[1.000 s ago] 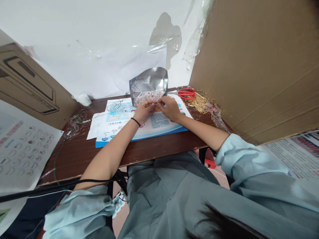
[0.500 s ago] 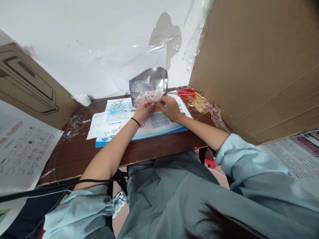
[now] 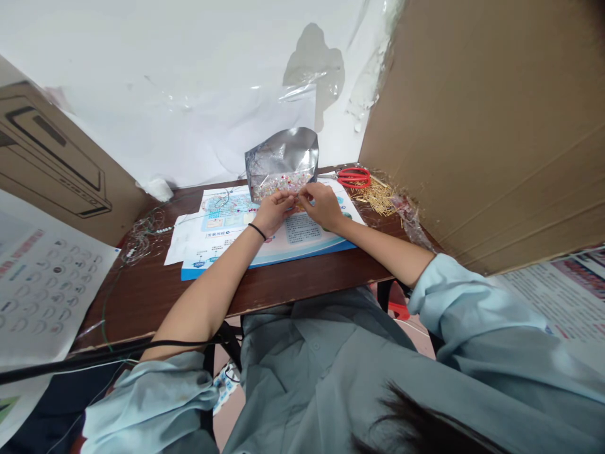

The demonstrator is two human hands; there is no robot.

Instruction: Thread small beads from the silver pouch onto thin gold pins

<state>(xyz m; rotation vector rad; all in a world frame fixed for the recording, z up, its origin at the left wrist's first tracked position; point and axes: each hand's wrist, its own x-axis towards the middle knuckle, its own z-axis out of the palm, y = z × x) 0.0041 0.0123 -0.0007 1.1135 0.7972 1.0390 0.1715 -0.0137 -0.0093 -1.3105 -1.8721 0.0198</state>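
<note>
Left hand (image 3: 275, 213), right hand (image 3: 324, 206) below foil pouch (image 3: 282, 162)

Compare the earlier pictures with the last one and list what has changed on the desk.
Hardly anything visibly changed: the left hand and right hand stay together at the fingertips in front of the foil bag, with nothing seen taken up or let go. The red scissors and gold pins lie where they did.

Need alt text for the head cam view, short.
The left hand and right hand pinch something small in front of a silver foil pouch of colourful beads, above a printed leaflet on a dark wooden table. Red-handled scissors and loose brass-coloured pins lie to the right.
</note>
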